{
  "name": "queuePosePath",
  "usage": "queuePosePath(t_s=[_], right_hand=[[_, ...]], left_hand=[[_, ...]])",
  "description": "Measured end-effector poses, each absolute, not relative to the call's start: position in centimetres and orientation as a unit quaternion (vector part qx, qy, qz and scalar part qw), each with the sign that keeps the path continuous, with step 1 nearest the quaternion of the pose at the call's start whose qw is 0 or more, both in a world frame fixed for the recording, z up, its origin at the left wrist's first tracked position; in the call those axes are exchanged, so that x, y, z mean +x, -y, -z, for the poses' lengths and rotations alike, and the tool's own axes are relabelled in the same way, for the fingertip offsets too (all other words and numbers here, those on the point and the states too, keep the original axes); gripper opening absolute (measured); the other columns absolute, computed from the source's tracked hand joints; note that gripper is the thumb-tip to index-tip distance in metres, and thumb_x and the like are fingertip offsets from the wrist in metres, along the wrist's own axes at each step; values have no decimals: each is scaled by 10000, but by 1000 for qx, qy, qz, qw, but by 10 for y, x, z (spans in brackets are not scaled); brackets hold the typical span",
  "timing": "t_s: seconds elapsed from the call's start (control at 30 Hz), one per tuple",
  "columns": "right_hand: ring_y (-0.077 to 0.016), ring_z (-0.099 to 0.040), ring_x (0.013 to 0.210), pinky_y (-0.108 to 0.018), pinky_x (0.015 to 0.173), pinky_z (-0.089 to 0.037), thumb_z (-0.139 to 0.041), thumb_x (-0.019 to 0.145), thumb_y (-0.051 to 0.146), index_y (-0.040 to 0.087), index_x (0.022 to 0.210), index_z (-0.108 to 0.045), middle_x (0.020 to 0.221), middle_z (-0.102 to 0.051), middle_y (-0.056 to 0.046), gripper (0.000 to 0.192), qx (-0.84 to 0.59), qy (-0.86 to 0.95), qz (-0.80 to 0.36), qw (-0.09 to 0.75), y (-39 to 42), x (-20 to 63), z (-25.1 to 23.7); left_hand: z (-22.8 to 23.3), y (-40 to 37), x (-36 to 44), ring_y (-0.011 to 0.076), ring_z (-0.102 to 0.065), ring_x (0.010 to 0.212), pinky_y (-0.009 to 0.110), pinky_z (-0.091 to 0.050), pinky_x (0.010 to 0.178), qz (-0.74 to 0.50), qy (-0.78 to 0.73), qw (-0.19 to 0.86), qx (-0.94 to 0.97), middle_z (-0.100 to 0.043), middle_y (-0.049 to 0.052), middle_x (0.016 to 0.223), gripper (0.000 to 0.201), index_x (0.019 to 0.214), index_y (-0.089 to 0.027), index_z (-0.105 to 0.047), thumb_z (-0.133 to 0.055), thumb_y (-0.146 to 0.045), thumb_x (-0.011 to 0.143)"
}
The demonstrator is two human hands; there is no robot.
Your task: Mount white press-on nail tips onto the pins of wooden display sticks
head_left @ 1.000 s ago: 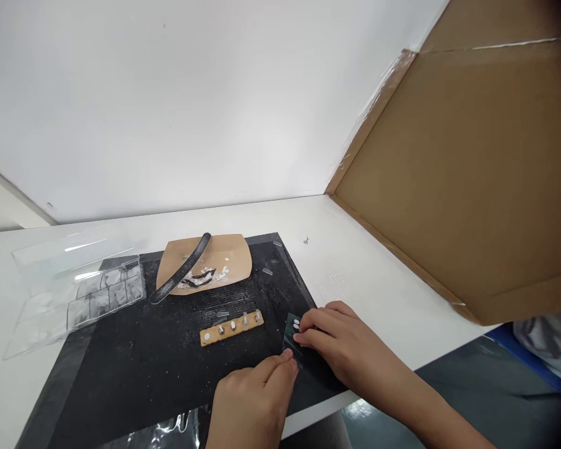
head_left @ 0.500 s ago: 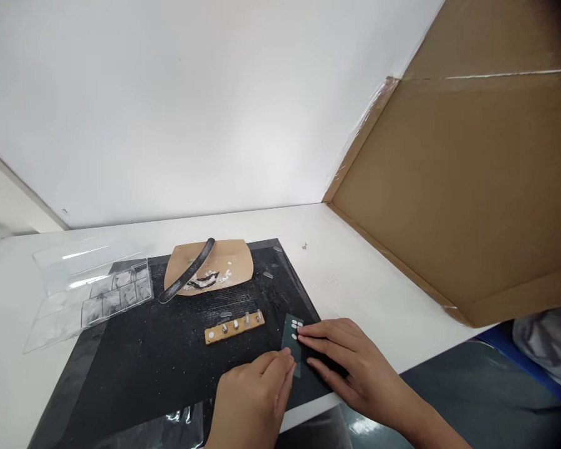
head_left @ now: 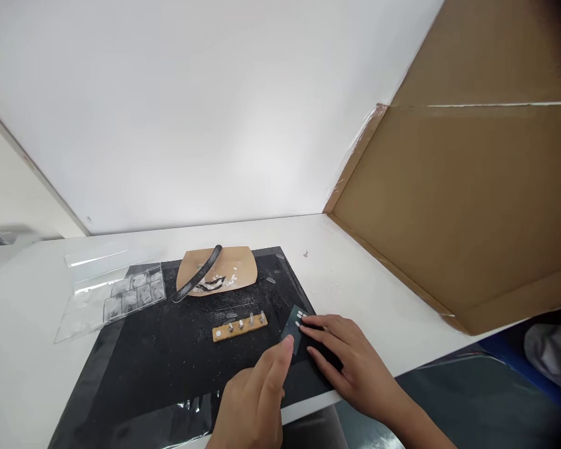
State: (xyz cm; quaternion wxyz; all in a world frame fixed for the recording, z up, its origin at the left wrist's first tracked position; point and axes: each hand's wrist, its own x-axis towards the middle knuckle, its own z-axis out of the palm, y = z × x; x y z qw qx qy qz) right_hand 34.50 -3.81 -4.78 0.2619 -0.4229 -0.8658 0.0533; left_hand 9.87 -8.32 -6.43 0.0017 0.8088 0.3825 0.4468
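My left hand [head_left: 257,399] fingertip and flat, open right hand [head_left: 346,362] press the dark strip [head_left: 293,325]; tan pegged strip [head_left: 240,326] at 9 o'clock, possibly untouched.

**A count of what lies on the table**

Two hands are in view: one left hand [head_left: 255,399] and one right hand [head_left: 343,358]. Between their fingertips lies one small dark green card [head_left: 293,323] carrying at least three white oval pieces. One tan strip [head_left: 240,326] holds about five small pieces in a row. One tan sheet [head_left: 217,271] carries one long dark file [head_left: 199,280] and a scatter of white bits too small to count. There is one black mat [head_left: 168,355], one clear compartment box [head_left: 116,290] and one cardboard panel [head_left: 472,206].
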Motion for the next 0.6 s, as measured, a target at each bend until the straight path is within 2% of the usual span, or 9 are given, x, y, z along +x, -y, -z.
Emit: queuePosePath(t_s=[0.07, 0.1, 0.2, 0.23, 0.3, 0.33, 0.4, 0.5, 0.6], right_hand=[[-320, -665, 1269, -546, 1022, -589, -614, 1048, 262, 276, 1362, -665, 1384, -674, -133, 318, -437, 859, -51, 263, 36, 345, 49], [-315, -672, 1249, -538, 1011, -587, -615, 1049, 266, 273, 1340, -674, 1360, -678, -130, 297, -439, 858, -50, 261, 33, 344, 48], [-288, -711, 1130, -519, 971, -561, -618, 1053, 258, 255, 1248, -705, 1233, -720, -110, 214, -423, 871, -34, 248, 21, 342, 45], [-275, -721, 1085, -514, 963, -547, -619, 1055, 254, 247, 1214, -713, 1198, -731, -104, 186, -412, 877, -26, 245, 16, 341, 43], [-254, -730, 1030, -507, 965, -519, -628, 1056, 253, 233, 1153, -726, 1168, -746, -96, 140, -396, 888, -16, 232, 4, 339, 37], [-244, -734, 1013, -493, 960, -510, -627, 1057, 252, 227, 1121, -730, 1144, -755, -90, 123, -385, 894, -15, 227, -3, 338, 33], [-228, -739, 992, -466, 952, -500, -568, 1073, 196, 217, 1087, -728, 1126, -773, -84, 162, -366, 905, -10, 216, -19, 337, 21], [-218, -736, 917, -427, 881, -512, -488, 1064, 125, 214, 1044, -725, 1055, -797, -65, 254, -326, 931, -10, 166, -48, 337, -8], [-238, -722, 892, -413, 837, -546, -466, 1033, 105, 233, 1062, -724, 1005, -806, -46, 289, -382, 905, 11, 184, -81, 331, -38]], left_hand=[[67, 89, 98, 198, -807, 1086, 253, -661, 760, -447, -389, 8, 806, -610, 263, 1528, 776, 1714, -155, -113, -366, -8, 995], [67, 92, 96, 225, -766, 1212, 282, -667, 814, -444, -392, 9, 806, -554, 275, 1578, 792, 1716, -180, -97, -378, -12, 995], [57, 101, 82, 257, -671, 1368, 321, -666, 866, -435, -393, -1, 810, -527, 254, 1608, 760, 1682, -246, -218, -413, -15, 984], [50, 102, 74, 253, -683, 1347, 290, -666, 832, -418, -397, -14, 817, -553, 237, 1586, 733, 1655, -258, -289, -439, -17, 979], [30, 97, 53, 221, -760, 1165, 247, -655, 747, -371, -398, -43, 838, -581, 229, 1544, 680, 1576, -237, -431, -471, 8, 942], [17, 91, 41, 207, -773, 1068, 249, -650, 719, -365, -402, -49, 838, -584, 236, 1529, 627, 1519, -209, -502, -471, 14, 934], [-8, 70, 19, 220, -755, 1016, 323, -659, 794, -350, -399, -54, 846, -668, 197, 1396, 500, 1386, -195, -610, -463, -10, 945], [-37, 25, -9, 224, -709, 897, 358, -643, 806, -295, -338, -89, 889, -742, 109, 976, 261, 1227, -127, -655, -519, -103, 1006], [-37, -15, -29, 211, -688, 795, 295, -601, 651, -266, -343, -177, 883, -698, 72, 850, 204, 1157, -122, -674, -498, -145, 1056]])
